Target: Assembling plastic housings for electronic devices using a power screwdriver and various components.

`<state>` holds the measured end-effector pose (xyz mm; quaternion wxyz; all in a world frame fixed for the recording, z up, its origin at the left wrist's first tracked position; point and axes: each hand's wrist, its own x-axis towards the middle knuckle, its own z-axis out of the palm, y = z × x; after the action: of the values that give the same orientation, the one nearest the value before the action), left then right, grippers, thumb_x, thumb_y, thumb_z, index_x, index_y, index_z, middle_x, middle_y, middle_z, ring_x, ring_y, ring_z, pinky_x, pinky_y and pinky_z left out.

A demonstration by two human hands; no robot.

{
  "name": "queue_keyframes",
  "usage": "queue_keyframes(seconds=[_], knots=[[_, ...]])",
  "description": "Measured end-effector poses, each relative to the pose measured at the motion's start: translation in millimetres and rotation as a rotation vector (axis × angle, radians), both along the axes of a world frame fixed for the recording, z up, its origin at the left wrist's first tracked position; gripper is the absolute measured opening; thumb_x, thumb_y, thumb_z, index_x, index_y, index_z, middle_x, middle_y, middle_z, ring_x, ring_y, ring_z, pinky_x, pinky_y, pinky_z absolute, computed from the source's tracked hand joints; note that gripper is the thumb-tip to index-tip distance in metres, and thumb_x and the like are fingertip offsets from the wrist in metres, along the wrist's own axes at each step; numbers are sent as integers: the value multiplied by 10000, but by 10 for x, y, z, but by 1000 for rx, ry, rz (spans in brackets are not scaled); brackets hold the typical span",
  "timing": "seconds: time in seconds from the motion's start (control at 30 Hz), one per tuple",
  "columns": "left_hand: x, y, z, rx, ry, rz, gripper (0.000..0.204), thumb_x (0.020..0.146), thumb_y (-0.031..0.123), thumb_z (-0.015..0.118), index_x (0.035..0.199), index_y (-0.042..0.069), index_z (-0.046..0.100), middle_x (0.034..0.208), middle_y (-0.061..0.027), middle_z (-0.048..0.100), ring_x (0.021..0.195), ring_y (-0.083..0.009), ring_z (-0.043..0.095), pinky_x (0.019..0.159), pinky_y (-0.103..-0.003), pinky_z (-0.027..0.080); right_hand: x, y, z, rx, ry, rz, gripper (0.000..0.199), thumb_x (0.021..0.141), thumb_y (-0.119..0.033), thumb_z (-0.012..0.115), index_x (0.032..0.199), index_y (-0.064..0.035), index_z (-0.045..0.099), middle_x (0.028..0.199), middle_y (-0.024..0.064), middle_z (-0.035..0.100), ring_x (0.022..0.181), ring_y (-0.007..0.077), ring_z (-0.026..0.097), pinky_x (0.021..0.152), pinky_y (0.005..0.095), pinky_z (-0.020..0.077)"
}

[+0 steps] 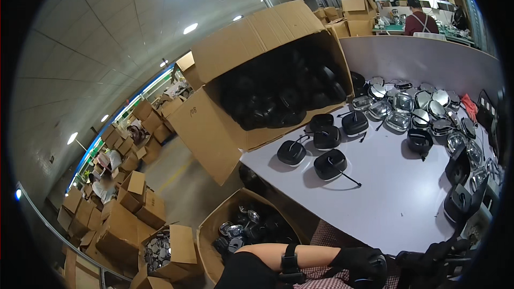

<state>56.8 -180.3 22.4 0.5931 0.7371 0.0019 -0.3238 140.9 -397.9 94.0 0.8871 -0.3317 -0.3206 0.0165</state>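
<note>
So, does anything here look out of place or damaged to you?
No damage that I can make out. The big cardboard box looks odd: its open side faces the white table rather than straight up. A crumpled red item, perhaps a cloth, also stands out beside the silver parts: nothing near it shares its colour.

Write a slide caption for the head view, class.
Black-gloved left hand at a pale table bearing black housings and silvery parts.

The middle of the worktop (391,198) offers passage; black stalked housings (329,164) obstruct its left, glossy mirrors (403,103) its far right.
</note>
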Motion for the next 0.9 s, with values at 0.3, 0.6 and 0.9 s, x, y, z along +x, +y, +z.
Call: queue_keyframes(seconds=[0.3,0.6,0.9], knots=[[-25,281,170,-69,-4,221,575,773,279,721,1241,35,493,1050,-96,636,941,-182,628,807,-334,539,66,-9,-5,82,-15,-91,372,881,-247,523,1201,-94,410,916,132,515,631,199,498,576,315,438],[52,400,353,-131,74,-2,634,745,260,712,1288,50,462,1053,-110,632,917,-191,632,785,-318,540,109,-61,81,56,-105,-15,348,857,-212,485,1178,-96,419,914,133,517,633,192,484,590,331,438],[68,241,62,-92,75,-8,656,749,321,689,1285,24,455,1069,-165,634,939,-240,646,792,-349,547,53,22,151,-24,85,-239,370,797,-228,508,1103,-25,462,867,141,532,626,195,485,598,321,427]])
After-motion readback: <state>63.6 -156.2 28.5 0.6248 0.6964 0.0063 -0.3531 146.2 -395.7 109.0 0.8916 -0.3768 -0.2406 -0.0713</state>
